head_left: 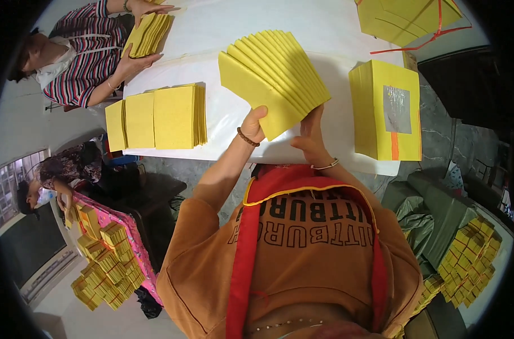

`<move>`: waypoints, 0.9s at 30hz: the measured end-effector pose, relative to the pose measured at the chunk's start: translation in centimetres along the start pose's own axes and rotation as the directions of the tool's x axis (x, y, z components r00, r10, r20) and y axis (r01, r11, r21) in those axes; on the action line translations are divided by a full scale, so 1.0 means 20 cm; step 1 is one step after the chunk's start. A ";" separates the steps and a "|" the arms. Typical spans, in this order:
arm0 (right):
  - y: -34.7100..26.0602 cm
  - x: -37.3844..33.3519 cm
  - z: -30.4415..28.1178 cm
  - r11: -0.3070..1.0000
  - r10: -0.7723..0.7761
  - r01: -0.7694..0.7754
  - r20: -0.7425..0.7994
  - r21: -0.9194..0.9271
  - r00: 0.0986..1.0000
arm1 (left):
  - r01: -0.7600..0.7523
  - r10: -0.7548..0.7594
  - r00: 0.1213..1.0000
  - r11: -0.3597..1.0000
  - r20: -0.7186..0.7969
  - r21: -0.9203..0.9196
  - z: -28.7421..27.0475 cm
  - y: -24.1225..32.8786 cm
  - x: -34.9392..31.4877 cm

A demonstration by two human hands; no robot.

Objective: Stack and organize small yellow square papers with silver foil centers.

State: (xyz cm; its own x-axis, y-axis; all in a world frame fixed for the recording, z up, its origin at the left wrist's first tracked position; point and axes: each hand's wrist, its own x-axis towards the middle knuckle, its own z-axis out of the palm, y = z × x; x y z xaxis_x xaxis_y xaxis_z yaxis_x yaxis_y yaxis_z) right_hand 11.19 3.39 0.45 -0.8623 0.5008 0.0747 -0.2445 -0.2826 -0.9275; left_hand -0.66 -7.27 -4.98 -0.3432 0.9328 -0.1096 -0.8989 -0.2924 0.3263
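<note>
A thick stack of yellow paper, spread like a fan in stepped layers, is held up over the white table. My left hand grips its lower left corner, thumb on top and fingers out of sight beneath. At the lower right end, my right hand bears against the stack with its fingers partly behind it, its thumb standing away from the paper. To the left stand several upright yellow paper stacks in a row. To the right is a larger yellow block with a clear-wrapped grey patch and an orange strip.
The white table spreads ahead of me. Across its left side, a person in a striped top holds another yellow stack. A yellow bundle with red ribbon lies far right. Yellow bundles pile up behind left, more behind right.
</note>
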 end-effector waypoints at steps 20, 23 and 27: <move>-0.15 0.05 -0.19 0.962 0.195 -0.172 -0.092 0.211 0.977 | -0.153 0.126 0.985 0.957 0.120 0.248 -0.02 -0.03 -0.08; -0.22 -0.02 -0.27 0.915 0.327 -0.327 0.043 0.238 0.944 | -0.131 0.170 0.984 0.888 -0.049 0.440 -0.04 0.25 -0.15; -0.33 -0.01 -0.22 0.954 0.296 -0.296 0.244 -0.037 0.924 | -0.105 0.095 0.993 0.436 0.070 0.894 0.29 0.57 -0.06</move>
State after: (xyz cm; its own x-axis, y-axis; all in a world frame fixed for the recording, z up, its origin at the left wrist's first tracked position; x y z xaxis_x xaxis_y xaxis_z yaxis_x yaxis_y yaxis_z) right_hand 14.94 8.74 4.99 -0.9768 0.1797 -0.1164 0.0383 -0.3881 -0.9208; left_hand -8.96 -10.58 4.34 -0.4075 0.9131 -0.0124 -0.1128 -0.0369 0.9929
